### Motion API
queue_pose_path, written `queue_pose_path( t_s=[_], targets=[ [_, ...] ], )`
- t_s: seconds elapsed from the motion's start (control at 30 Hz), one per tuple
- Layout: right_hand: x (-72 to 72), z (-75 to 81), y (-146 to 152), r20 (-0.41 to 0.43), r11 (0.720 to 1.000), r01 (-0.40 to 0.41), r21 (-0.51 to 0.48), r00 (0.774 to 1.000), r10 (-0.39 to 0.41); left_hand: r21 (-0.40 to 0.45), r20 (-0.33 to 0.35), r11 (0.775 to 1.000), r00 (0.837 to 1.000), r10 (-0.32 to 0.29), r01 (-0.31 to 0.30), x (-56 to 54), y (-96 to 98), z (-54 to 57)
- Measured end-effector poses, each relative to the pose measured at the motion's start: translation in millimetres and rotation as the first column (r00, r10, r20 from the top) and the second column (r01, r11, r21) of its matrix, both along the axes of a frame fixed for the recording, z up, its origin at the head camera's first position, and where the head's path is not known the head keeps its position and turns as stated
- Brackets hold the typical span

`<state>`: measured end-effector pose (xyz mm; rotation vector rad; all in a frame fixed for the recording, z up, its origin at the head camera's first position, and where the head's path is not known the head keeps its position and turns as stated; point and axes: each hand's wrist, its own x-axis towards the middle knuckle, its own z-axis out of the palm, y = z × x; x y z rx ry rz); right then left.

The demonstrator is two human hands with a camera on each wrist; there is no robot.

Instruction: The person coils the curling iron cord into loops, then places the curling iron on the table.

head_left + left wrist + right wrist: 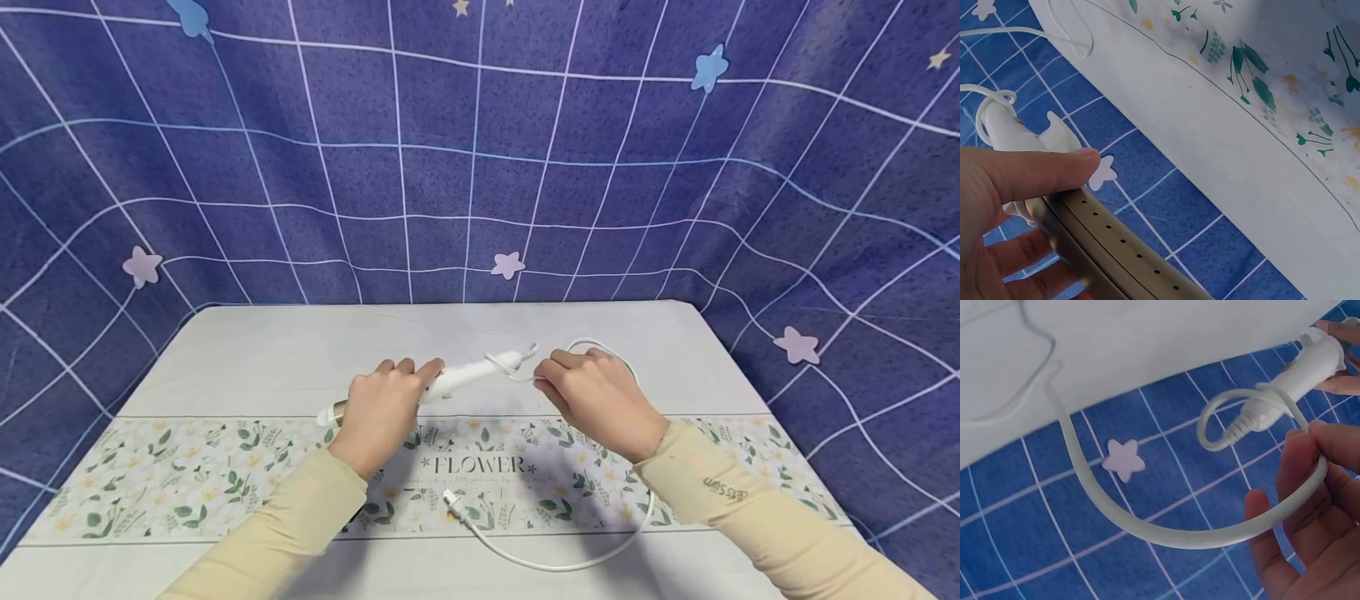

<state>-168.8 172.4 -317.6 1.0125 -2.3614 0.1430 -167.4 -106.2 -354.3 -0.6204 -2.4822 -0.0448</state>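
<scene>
Starry blue fabric (442, 104) backs the counter (360, 337). Above it, the left hand (384, 407) curls its fingers (1019, 251) round a styling iron (471, 375); the right hand (598, 396) pinches the iron's looped cord (1191, 538).

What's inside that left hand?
The left hand holds a hair styling iron. Its white handle and gold, hole-dotted part poke out; the bit covered by the fingers can't be seen.
</scene>
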Motion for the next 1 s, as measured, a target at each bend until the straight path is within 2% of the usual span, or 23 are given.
queue_pose_path(
  t_s=[0.27, 0.4, 0.53, 0.83, 1.0],
  targets=[
    [-2.3, 17.6, -9, -0.133, 0.994, -0.043, 0.103, 0.99, 0.057, -0.045, -0.01, 0.999, 1.0, 0.0, 0.0, 0.1, 4.5, 0.0],
    [-8.0, 26.4, -15, -0.227, 0.972, -0.055, 0.227, 0.968, 0.107, -0.068, -0.011, 0.998, 1.0, 0.002, -0.003, 1.3, 6.5, 0.8],
    [-14.7, 35.2, -21, -0.278, 0.948, -0.05, 0.316, 0.95, 0.143, -0.093, -0.027, 0.996, 1.0, 0.004, -0.007, 1.5, 7.2, 0.8],
    [-32.4, 47.9, -30, -0.249, 0.925, -0.112, 0.364, 0.945, 0.213, -0.128, -0.07, 0.992, 0.997, -0.03, 0.021, 1.6, 8.6, -1.7],
    [-45.0, 52.0, -29, -0.186, 0.92, -0.181, 0.347, 0.948, 0.257, -0.138, -0.087, 0.99, 0.995, -0.048, 0.035, 1.0, 7.5, -2.2]
  ],
)
